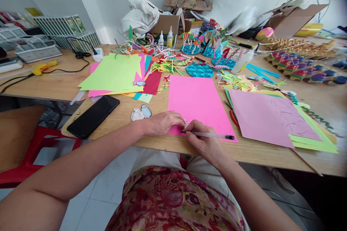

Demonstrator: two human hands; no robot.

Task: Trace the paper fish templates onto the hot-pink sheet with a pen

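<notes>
A bright pink sheet of paper [193,97] lies at the table's front edge, with faint lines drawn on its lower part. My right hand [204,140] is closed around a pen [214,135], its tip down at the sheet's lower left. My left hand [168,122] rests beside it, fingers bent together and pressing a small pale paper cutout [185,123] onto the pink sheet. Most of that cutout is hidden by my fingers. Left of the sheet lie two fish-shaped paper cutouts [137,114], and another small fish cutout [140,83] sits on the coloured paper.
A black phone [93,116] lies left of stacked coloured paper [111,72]. Scissors [233,115] are partly under pale pink sheets [260,119] at right. Behind are glue bottles [170,38], paper scraps [165,65] and blue decorated crafts [200,70]. A yellow glue gun [43,68] lies far left.
</notes>
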